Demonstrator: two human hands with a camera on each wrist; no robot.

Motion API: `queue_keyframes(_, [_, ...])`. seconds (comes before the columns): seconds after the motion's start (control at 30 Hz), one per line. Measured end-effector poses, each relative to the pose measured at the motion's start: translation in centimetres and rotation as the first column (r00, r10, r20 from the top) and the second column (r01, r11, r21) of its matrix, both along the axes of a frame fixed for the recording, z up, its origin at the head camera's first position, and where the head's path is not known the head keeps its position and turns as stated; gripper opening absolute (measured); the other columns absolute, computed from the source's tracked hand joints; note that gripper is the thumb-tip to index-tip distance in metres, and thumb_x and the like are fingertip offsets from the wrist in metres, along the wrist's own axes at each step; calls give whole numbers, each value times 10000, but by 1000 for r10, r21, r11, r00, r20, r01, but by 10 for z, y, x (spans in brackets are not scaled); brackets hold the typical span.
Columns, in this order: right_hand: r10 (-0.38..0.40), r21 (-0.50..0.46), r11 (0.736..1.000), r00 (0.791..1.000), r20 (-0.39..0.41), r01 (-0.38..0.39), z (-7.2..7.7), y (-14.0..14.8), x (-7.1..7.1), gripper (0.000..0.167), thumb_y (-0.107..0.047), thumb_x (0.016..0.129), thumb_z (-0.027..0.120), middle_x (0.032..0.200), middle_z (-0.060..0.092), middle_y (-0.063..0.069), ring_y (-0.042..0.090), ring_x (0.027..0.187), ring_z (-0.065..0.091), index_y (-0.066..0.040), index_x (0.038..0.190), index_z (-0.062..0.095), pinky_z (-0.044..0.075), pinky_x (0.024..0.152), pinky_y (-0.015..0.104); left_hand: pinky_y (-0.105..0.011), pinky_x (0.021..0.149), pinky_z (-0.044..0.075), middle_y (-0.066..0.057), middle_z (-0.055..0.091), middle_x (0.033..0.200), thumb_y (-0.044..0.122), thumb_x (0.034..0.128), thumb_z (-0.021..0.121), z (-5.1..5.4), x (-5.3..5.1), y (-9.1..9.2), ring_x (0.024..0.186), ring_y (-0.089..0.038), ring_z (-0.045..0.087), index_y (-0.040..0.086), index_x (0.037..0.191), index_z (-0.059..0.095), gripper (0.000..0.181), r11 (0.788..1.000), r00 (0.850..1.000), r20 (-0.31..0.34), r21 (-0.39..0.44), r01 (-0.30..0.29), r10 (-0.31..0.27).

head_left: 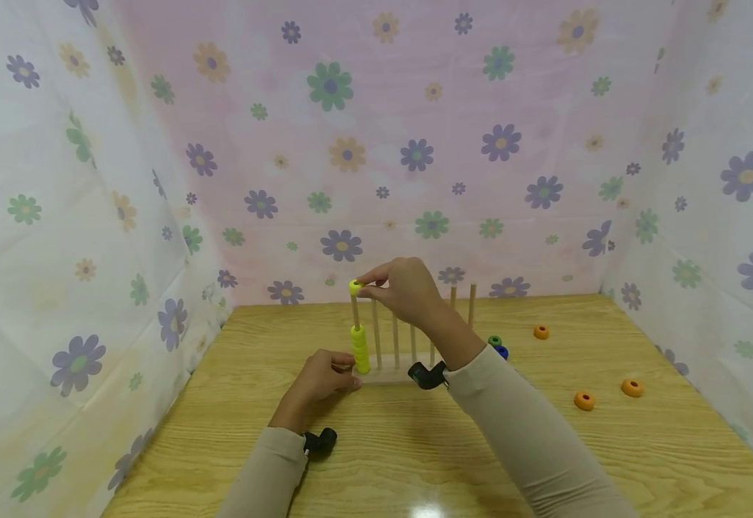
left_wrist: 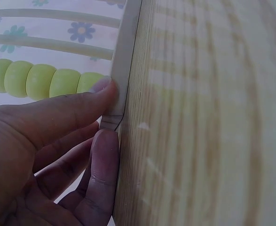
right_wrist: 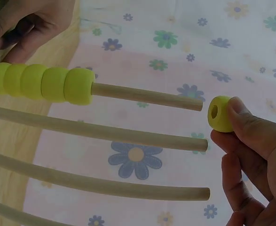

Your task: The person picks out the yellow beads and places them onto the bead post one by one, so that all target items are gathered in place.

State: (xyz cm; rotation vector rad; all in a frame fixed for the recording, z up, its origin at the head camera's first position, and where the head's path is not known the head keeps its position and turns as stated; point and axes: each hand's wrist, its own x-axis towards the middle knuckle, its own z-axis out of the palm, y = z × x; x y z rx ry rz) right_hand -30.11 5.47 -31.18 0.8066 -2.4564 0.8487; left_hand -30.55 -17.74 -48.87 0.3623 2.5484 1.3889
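Observation:
Between thumb and fingers, my right hand pinches a yellow bead. The bead's hole faces the tip of the leftmost wooden peg, with a small gap between them in the right wrist view. Lower on that peg, several yellow beads sit stacked down to the base. My left hand grips the left end of the wooden peg stand, thumb on top of the base and fingers at its end. Other upright pegs beside it carry no beads where they show; my right forearm hides part of the stand.
A green bead and a blue bead lie right of the stand, partly behind the right arm. Orange beads lie farther right on the wooden table: one at the back, two nearer. Flowered cloth encloses the table's back and sides.

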Motion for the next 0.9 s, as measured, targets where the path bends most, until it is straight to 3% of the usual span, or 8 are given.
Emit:
queue_keyframes(0.33, [-2,14,1000,1000,-27,2,-5,-7,-3,193,-335,931,787,948,815,10,69,396,205,-225,1078,847,228,416,205,-383,863,626,-116,700,1330,179,865,860,4,3,1,1088,-235,706,83,1341,710,508,1000,1000,-5,-12,-8,8])
queue_keyframes(0.67, [-3,4,1000,1000,31,3,-9,-8,-4,182,-331,936,786,945,813,-5,83,402,225,-241,1082,846,245,404,211,-384,862,626,-117,696,1338,187,867,860,5,2,1,1066,-220,715,84,1347,706,515,1000,1000,3,-2,-9,9])
queue_keyframes(0.9, [-4,1,1000,997,76,4,-11,-9,-3,172,-329,936,789,915,804,-37,99,427,380,-244,1075,846,288,416,216,-375,838,632,-149,686,1351,167,869,856,5,3,1,1040,-219,731,52,1364,685,537,1000,1000,14,27,2,-3])
